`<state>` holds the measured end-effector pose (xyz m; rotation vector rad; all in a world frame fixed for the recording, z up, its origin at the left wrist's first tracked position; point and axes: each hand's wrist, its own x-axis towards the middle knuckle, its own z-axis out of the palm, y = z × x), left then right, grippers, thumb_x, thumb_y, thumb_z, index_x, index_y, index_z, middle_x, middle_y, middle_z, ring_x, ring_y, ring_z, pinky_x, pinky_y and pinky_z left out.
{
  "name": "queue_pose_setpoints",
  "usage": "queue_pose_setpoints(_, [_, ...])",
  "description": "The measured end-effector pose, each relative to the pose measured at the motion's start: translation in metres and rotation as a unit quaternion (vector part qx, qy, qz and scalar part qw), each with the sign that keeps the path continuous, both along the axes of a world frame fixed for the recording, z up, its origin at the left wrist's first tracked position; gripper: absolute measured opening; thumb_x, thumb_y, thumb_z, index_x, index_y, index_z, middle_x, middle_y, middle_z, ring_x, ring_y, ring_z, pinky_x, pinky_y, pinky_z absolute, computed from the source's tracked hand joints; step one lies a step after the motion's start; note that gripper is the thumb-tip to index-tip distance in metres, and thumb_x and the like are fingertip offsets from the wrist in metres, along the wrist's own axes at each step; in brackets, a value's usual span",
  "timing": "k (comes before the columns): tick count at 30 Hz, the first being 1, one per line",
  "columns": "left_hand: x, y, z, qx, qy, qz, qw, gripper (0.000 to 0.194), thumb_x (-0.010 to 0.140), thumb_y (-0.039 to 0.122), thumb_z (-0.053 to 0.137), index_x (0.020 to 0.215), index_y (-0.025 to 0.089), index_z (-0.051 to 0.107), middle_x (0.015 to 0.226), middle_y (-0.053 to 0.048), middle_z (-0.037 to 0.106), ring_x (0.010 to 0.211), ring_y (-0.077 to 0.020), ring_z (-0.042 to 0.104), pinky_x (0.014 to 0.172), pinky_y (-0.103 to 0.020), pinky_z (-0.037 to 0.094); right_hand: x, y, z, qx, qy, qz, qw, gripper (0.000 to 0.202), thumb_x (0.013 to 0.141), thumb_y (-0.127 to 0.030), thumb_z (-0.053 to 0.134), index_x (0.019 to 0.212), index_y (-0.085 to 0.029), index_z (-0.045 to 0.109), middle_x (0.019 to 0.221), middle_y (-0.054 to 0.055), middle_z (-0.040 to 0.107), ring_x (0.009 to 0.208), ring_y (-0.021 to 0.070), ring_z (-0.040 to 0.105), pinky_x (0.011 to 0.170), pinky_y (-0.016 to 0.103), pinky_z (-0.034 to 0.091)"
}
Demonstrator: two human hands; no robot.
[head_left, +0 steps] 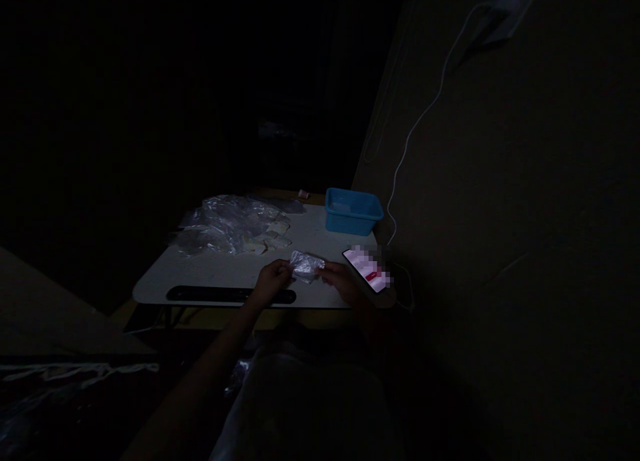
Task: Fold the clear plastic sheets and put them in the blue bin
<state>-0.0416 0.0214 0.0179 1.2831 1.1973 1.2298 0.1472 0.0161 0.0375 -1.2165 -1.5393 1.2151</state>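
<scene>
A small, crinkled clear plastic packet (305,266) is held over the front part of a white table (215,269). My left hand (271,278) pinches its left end, and my right hand (341,280) grips its right end between thumb and fingers. Just right of my right hand lies a phone (369,269) with a lit screen. A heap of clear plastic bags (227,222) covers the table's back left. The scene is very dark, so what is inside the packet cannot be made out.
A blue plastic basket (353,212) stands at the back right of the table. Behind the table's far edge is a small pale cup-like object (303,194). A white cable (407,141) runs down the right wall. A black slot (200,294) lies along the front edge.
</scene>
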Motion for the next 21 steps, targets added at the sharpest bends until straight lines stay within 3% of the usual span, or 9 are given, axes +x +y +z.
queue_pose_setpoints(3, [0.000,-0.002,0.005,-0.005,-0.005,0.020,1.000,0.033,0.055,0.046,0.061,0.066,0.015,0.054,0.047,0.002,0.056,0.038,-0.0087,0.046,0.039,-0.019,0.031,0.005,0.017,-0.003,-0.001,-0.074,0.002,0.997,0.021,0.073,-0.031,0.048,0.072,-0.015,0.062,0.056,-0.003,0.055,0.049,0.0084,0.046,0.049,0.020,0.034])
queue_pose_setpoints(5, [0.000,-0.002,0.007,-0.005,-0.010,0.029,1.000,0.034,0.056,0.048,0.061,0.067,0.016,0.053,0.047,0.002,0.057,0.039,-0.0103,0.049,0.039,-0.019,0.032,0.012,0.034,0.006,0.040,-0.163,-0.029,0.985,0.020,0.073,-0.025,0.048,0.081,-0.015,0.063,0.067,0.001,0.062,0.055,0.0105,0.053,0.054,0.022,0.040])
queue_pose_setpoints(8, [0.000,-0.002,0.008,-0.002,-0.019,0.035,0.999,0.034,0.056,0.048,0.060,0.068,0.017,0.053,0.048,0.002,0.058,0.044,-0.0132,0.055,0.041,-0.020,0.034,0.026,0.060,0.034,0.187,-0.342,-0.151,0.908,0.029,0.076,-0.017,0.044,0.099,-0.016,0.060,0.097,0.006,0.064,0.086,0.0159,0.057,0.076,0.026,0.043])
queue_pose_setpoints(10, [0.000,-0.002,0.008,0.002,-0.021,0.038,0.999,0.032,0.057,0.047,0.060,0.068,0.017,0.053,0.048,0.002,0.058,0.046,-0.0140,0.057,0.043,-0.021,0.036,0.033,0.076,0.055,0.215,-0.373,-0.176,0.885,0.039,0.076,-0.015,0.045,0.114,-0.014,0.052,0.116,0.010,0.056,0.108,0.0211,0.047,0.091,0.033,0.036])
queue_pose_setpoints(11, [0.000,-0.002,0.008,0.003,-0.021,0.041,0.999,0.031,0.057,0.046,0.060,0.068,0.017,0.053,0.048,0.002,0.058,0.046,-0.0141,0.057,0.043,-0.021,0.037,0.036,0.082,0.063,0.234,-0.430,-0.171,0.855,0.045,0.075,-0.015,0.045,0.120,-0.014,0.047,0.123,0.011,0.051,0.114,0.0229,0.043,0.094,0.035,0.033])
queue_pose_setpoints(13, [-0.001,-0.002,0.008,0.000,-0.024,0.046,0.999,0.030,0.058,0.045,0.059,0.068,0.017,0.053,0.046,0.002,0.058,0.044,-0.0134,0.056,0.042,-0.020,0.036,0.040,0.093,0.073,0.231,-0.519,-0.151,0.809,0.052,0.076,-0.014,0.044,0.128,-0.013,0.039,0.130,0.012,0.044,0.120,0.0256,0.035,0.096,0.040,0.030])
queue_pose_setpoints(15, [-0.001,-0.003,0.007,-0.005,-0.036,0.055,0.998,0.029,0.059,0.044,0.058,0.068,0.017,0.052,0.045,0.002,0.058,0.040,-0.0118,0.053,0.039,-0.019,0.033,0.041,0.100,0.076,0.194,-0.574,-0.139,0.783,0.053,0.078,-0.012,0.040,0.131,-0.014,0.034,0.133,0.012,0.041,0.124,0.0267,0.030,0.097,0.045,0.028])
queue_pose_setpoints(17, [-0.001,-0.002,0.006,-0.013,-0.046,0.060,0.997,0.029,0.060,0.044,0.058,0.068,0.017,0.051,0.046,0.002,0.059,0.036,-0.0099,0.049,0.037,-0.019,0.031,0.040,0.104,0.075,0.164,-0.601,-0.139,0.770,0.051,0.081,-0.012,0.035,0.131,-0.015,0.033,0.132,0.013,0.042,0.125,0.0267,0.030,0.097,0.048,0.025])
queue_pose_setpoints(21, [-0.002,-0.001,0.005,-0.018,-0.059,0.061,0.996,0.030,0.059,0.045,0.058,0.070,0.017,0.051,0.047,0.002,0.059,0.035,-0.0101,0.049,0.036,-0.018,0.030,0.036,0.108,0.074,0.150,-0.614,-0.144,0.762,0.042,0.082,-0.009,0.030,0.120,-0.016,0.047,0.118,0.015,0.054,0.112,0.0240,0.046,0.096,0.045,0.025])
